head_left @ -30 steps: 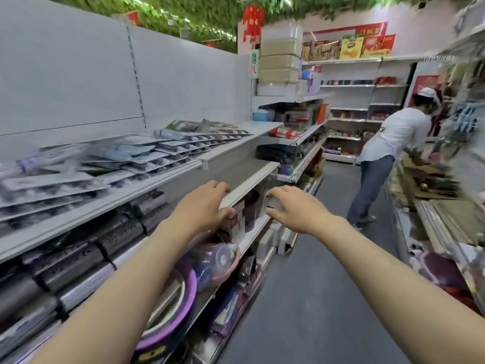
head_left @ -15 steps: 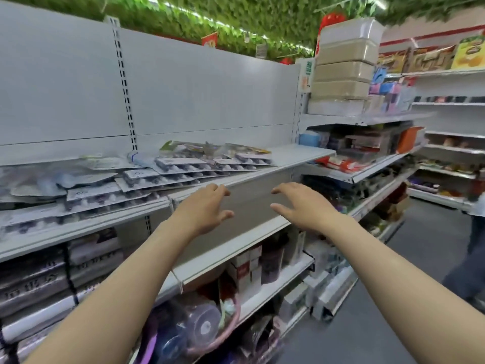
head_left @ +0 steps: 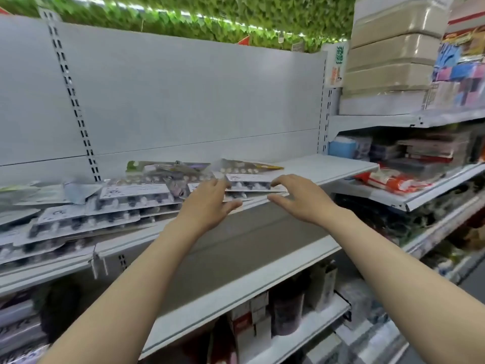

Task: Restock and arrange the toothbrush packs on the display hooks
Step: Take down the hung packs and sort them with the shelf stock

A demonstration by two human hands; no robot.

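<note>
Both hands have risen from the lower shelf: left hand and right hand, fingers spread and holding nothing, now flank the toothbrush pack at the upper shelf front edge (pickup looks imminent).

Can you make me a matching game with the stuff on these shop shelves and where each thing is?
Things:
1. toothbrush packs
2. beige boxes
3. green leaves
4. red packets

Places:
A. running along the very top, above the white wall panel
B. stacked high on the top shelf at the right
C. lying flat in overlapping piles on the white shelf, where both hands reach
D. on the lower shelf to the right, past the right hand

Pairs: 1-C, 2-B, 3-A, 4-D. The left hand is open beside the nearest pack.
</note>
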